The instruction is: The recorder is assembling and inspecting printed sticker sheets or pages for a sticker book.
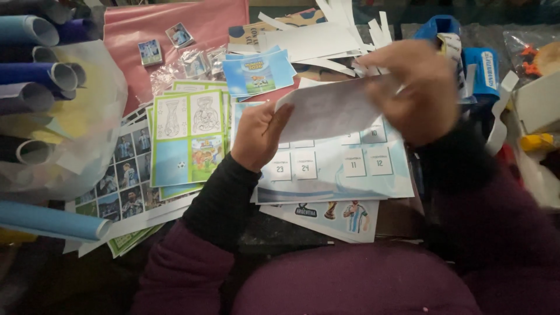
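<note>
Head view: left hand (pixel 256 137) and right hand (pixel 417 93) both grip a white paper sheet (pixel 332 108) — left fingers pinch its left edge, right fingers close over its right end, blurred. The sheet is held above a pale blue numbered card (pixel 344 169) on the table. A green-bordered sticker sheet (pixel 188 137) lies just left — rolled blue papers (pixel 35 70) sit at far left.

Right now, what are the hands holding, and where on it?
Both hold one white paper sheet above the table: the left hand pinches its lower left corner, the blurred right hand grips its right end.
</note>
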